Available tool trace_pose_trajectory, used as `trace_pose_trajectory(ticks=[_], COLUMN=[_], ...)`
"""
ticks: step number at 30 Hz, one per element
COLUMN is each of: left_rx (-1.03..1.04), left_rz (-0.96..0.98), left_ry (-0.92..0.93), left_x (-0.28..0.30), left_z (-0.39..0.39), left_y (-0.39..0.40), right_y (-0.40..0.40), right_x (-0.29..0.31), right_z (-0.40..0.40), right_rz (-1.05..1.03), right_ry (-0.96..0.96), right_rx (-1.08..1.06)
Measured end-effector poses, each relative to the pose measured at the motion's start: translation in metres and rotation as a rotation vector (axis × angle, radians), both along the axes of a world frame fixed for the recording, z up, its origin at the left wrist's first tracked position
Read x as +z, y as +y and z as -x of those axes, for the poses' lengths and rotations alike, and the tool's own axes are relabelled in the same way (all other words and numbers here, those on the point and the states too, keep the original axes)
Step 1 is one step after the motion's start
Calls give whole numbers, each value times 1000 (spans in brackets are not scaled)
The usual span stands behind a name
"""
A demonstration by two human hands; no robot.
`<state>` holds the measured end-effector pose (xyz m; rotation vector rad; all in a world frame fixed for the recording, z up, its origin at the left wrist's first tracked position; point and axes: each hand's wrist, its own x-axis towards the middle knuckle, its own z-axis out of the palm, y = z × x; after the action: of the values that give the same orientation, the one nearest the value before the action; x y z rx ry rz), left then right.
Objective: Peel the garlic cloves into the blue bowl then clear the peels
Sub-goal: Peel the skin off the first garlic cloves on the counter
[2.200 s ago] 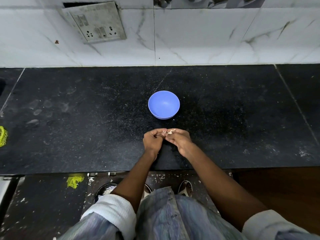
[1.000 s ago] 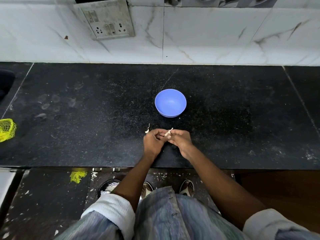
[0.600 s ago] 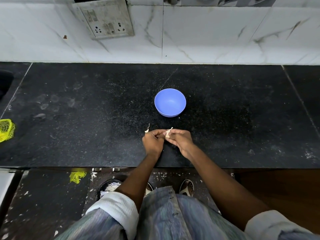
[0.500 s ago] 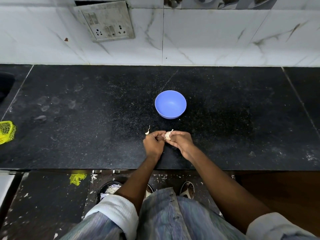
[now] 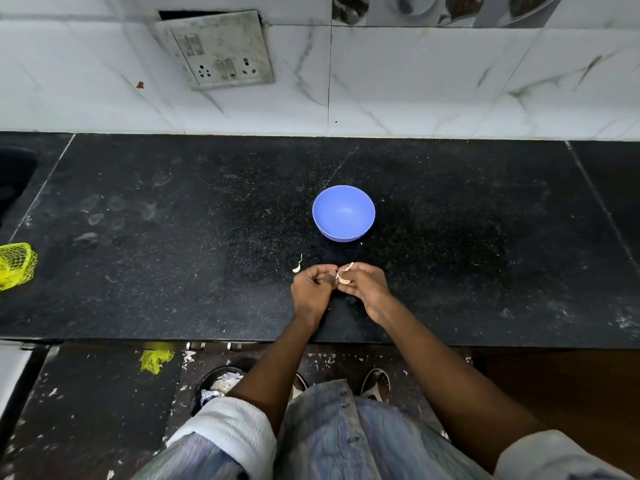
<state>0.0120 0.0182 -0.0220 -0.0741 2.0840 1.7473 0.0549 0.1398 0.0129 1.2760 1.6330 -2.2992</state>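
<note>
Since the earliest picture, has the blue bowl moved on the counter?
No. The blue bowl keeps its place beside the pale diagonal line in the black counter; only the camera has shifted.

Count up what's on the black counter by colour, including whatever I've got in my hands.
Blue: 1, the blue bowl
Yellow: 1, the yellow mesh bag at the counter's left edge
Off-white: 2, the garlic clove pinched between left hand and right hand, and the loose peel lying on the counter beside the left hand
Total: 4
</note>
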Motion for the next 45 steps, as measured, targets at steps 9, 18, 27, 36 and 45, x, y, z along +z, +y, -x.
trace_pose_trajectory(ticks=[9,18,27,36,45], left_rx=[47,-77,-206,-223,-209], left_rz=[-131,-158,-19,26,398], left_ry=[-113,-86,118,9,318], left_x=[5,9,11,3,7], left_z=[4,14,23,25,37], left_y=[0,-16,-28,-26,-35], right_y=[-5,-11,-18,-22,-14], right_x=[5,5,7,6,0], right_z=[2,11,19,21,19], right_rz=[-76,-47,1,57,-3], right_ry=[-50,-89,-108,-86,-95], right_rx=[59,11,-33,-44,-102])
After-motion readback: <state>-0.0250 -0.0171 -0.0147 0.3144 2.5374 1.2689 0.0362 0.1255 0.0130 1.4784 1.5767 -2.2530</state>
